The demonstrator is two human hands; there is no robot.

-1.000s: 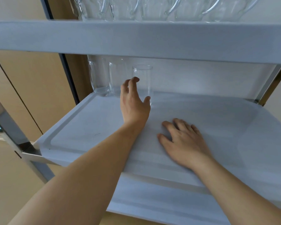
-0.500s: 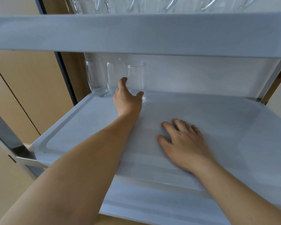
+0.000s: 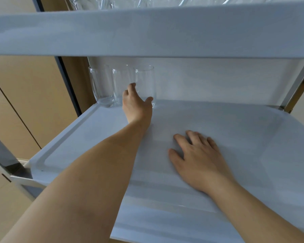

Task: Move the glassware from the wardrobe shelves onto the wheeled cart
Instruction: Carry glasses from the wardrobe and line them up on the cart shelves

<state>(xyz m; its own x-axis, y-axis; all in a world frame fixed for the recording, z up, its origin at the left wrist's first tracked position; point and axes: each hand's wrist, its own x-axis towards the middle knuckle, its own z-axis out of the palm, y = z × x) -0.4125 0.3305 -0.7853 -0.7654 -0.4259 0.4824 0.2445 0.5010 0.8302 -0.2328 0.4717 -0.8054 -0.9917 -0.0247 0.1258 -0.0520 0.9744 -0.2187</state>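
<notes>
Glasses [image 3: 123, 85] partly hidden behind left hand [image 3: 136, 104].

Tan wooden panels [image 3: 21, 95] flank a dark vertical post [image 3: 68, 85].

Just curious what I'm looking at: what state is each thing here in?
Left hand: curled round the right glass.
Right hand: flat on the shelf.
Right glass: upright, empty, gripped.
Middle glass: upright, empty.
Left glass: upright, empty.
Upper glassware: on the shelf above, mostly hidden.
</notes>
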